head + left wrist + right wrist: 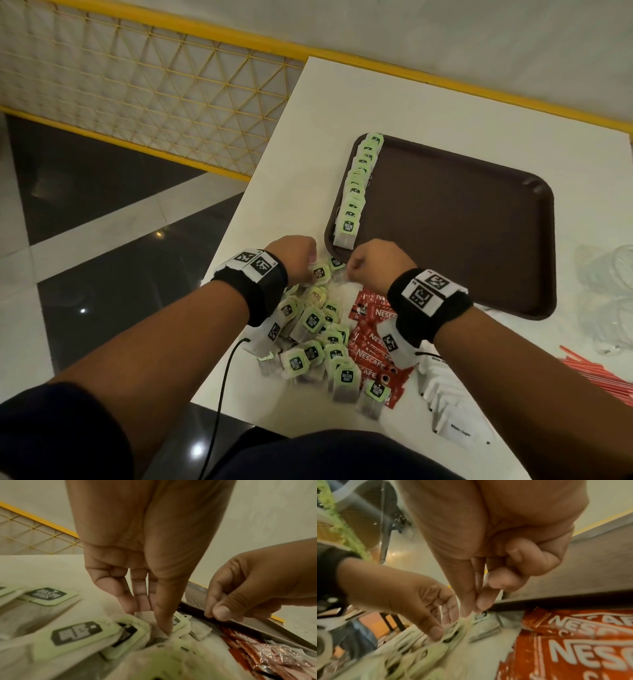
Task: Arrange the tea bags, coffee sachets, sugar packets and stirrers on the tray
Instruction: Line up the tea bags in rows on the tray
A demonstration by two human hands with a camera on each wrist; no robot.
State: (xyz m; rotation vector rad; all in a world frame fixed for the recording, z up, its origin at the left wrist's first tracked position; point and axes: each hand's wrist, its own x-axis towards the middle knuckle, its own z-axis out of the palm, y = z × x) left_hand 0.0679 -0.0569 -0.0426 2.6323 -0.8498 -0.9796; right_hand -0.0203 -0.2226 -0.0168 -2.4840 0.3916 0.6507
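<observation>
A brown tray [445,222] lies on the white table, with a row of green-tagged tea bags [356,185] along its left edge. A loose pile of tea bags [315,335] lies in front of the tray's near left corner. Both hands meet at the pile's far end. My left hand [310,274] [154,622] points down and pinches a tea bag [320,272] between thumb and fingers. My right hand [349,274] [473,608] pinches the thin edge of a neighbouring tea bag [337,263], other fingers curled. Red coffee sachets [373,342], white sugar packets [445,394] and red stirrers [599,373] lie nearby.
Crumpled clear plastic wrap [613,291] lies right of the tray. A black cable [222,394] hangs off the table's near left edge. Beyond the left edge are the dark floor and a yellow mesh railing [154,85]. Most of the tray's surface is bare.
</observation>
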